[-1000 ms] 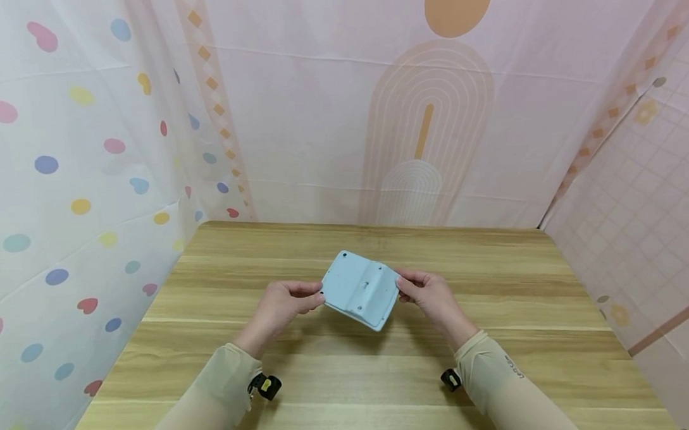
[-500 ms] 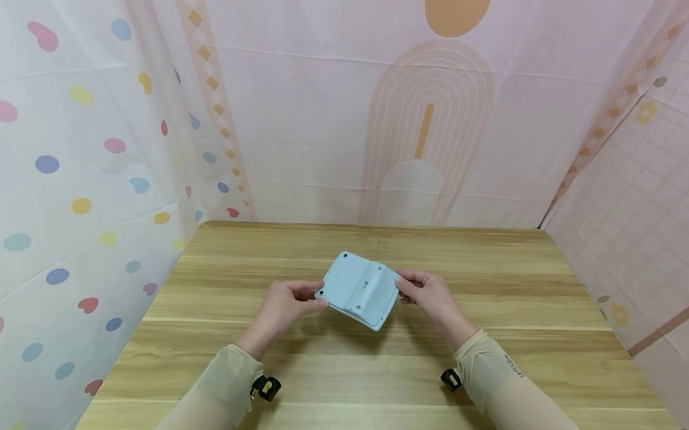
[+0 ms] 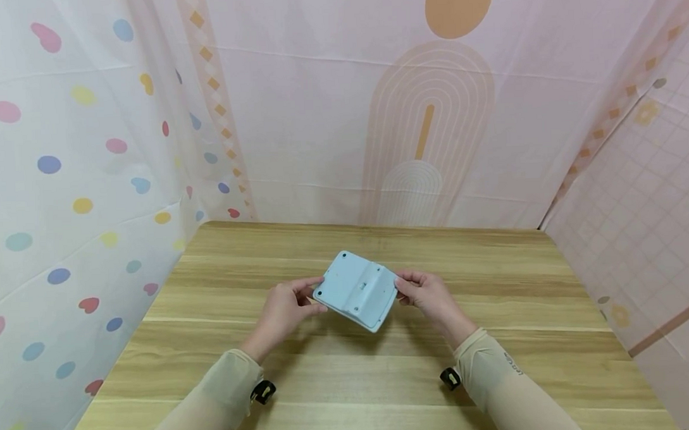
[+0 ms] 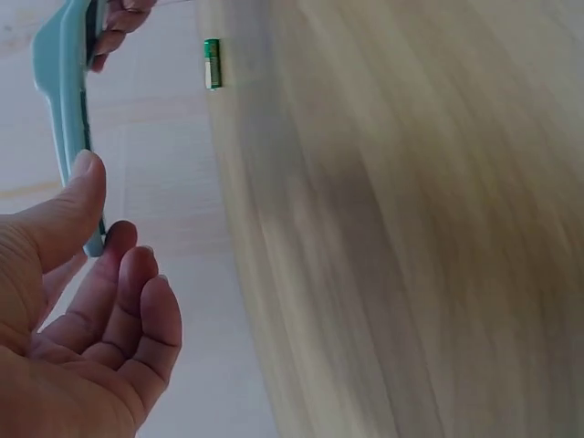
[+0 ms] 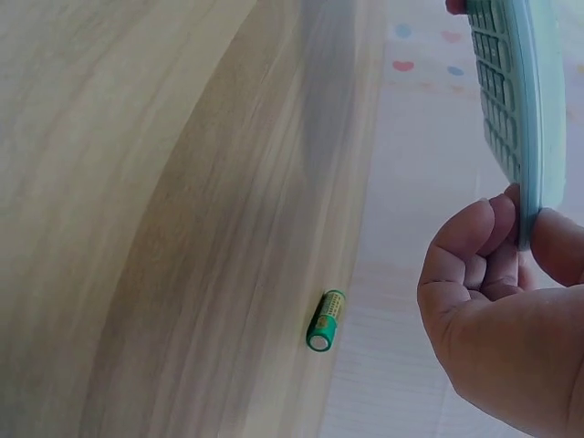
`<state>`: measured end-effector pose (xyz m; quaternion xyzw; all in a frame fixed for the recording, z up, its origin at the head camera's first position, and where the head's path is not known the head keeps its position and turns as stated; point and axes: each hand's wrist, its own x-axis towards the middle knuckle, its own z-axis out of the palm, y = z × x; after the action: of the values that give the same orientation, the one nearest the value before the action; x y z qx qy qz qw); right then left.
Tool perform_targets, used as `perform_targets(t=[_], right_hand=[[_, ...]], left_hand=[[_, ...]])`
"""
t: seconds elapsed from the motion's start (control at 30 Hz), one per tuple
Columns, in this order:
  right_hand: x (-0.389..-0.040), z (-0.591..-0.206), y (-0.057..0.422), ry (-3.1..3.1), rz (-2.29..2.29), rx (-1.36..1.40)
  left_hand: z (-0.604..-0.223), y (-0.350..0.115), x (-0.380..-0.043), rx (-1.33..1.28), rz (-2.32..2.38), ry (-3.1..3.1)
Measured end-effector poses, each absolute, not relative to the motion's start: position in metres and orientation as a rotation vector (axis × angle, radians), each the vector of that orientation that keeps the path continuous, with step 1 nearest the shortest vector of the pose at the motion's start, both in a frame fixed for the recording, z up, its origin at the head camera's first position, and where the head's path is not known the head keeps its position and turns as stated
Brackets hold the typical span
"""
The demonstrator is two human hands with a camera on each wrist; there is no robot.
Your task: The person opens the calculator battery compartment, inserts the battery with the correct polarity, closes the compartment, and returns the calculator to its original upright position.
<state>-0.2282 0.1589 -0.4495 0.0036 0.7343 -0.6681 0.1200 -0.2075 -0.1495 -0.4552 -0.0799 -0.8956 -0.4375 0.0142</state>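
A light blue calculator [image 3: 347, 284] is held tilted above the wooden table, its back with small screws and dark round feet towards the head camera. In the right wrist view its keys [image 5: 495, 82] face away from that back. My left hand [image 3: 285, 309] holds the left corner, thumb [image 4: 80, 196] against the back and index finger at the edge. On the opposite side my right hand [image 3: 429, 294] pinches the right edge between thumb and fingers. A green battery [image 5: 326, 321] lies on the table beyond the calculator, hidden from the head view.
The wooden table [image 3: 498, 361] spreads under both arms. Patterned cloth hangs behind it, with a dotted curtain [image 3: 83, 249] on the left and a checked one [image 3: 651, 198] on the right. A black wrist camera [image 3: 263, 392] sits by the left sleeve.
My left thumb and index finger have shifted along the calculator's corner, uncovering the dark foot there. The calculator has moved very slightly left. My right hand keeps its hold.
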Motion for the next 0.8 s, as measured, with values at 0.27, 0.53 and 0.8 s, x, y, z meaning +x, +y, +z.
perform_targets(t=[0.27, 0.53, 0.8], right_hand=[[-0.2292, -0.4507, 0.161, 2.158, -1.923, -0.027], [-0.2309, -0.4512, 0.1657, 2.161, -1.851, -0.096], [-0.2328, -0.4486, 0.169, 2.169, -1.788, -0.126]], left_hand=[[-0.4595, -0.1521, -0.2087, -0.411, -1.18, -2.788], [-0.4573, -0.1576, -0.2118, -0.632, -0.995, -2.83], [-0.4521, -0.1579, -0.2155, -0.801, -0.767, -2.924]])
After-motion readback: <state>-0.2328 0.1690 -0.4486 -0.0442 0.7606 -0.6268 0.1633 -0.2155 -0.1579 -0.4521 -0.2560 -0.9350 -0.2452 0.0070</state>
